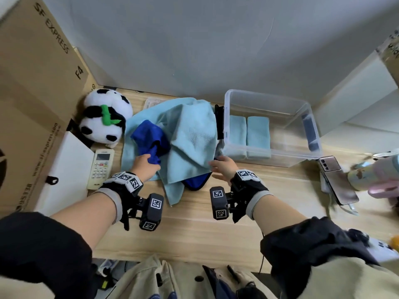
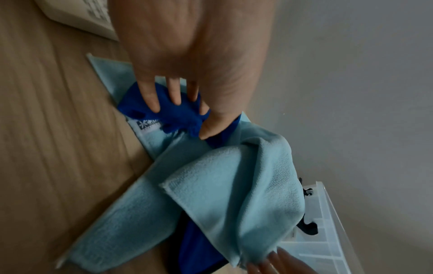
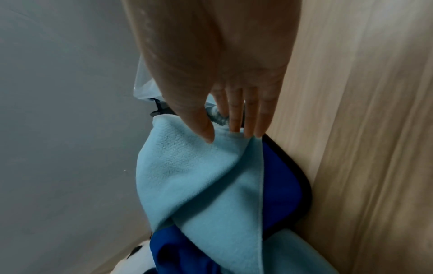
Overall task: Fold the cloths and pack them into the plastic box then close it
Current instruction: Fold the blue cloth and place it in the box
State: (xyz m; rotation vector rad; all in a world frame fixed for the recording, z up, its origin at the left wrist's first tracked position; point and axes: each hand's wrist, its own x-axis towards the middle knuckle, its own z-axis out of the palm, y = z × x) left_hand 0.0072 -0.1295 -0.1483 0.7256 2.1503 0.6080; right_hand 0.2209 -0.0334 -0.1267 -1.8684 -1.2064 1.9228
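A pile of light blue cloths (image 1: 190, 134) lies crumpled on the wooden table, left of the clear plastic box (image 1: 269, 100). A dark blue cloth (image 1: 151, 137) sits bunched on top of the pile, and its black-edged end (image 1: 194, 182) pokes out underneath. My left hand (image 1: 151, 159) grips the dark blue cloth (image 2: 173, 113) with curled fingers and thumb. My right hand (image 1: 216, 164) is stretched out, its straight fingers (image 3: 248, 126) touching a corner of a light blue cloth (image 3: 199, 176) beside the box. Two folded light blue cloths (image 1: 248, 134) lie inside the box.
A panda plush (image 1: 103, 117) and a white remote control (image 1: 101, 167) lie left of the pile, beside a large cardboard box (image 1: 32, 83). A phone (image 1: 336, 180) and a pastel bottle (image 1: 371, 171) lie to the right. A translucent plastic piece (image 1: 152, 102) shows behind the cloths.
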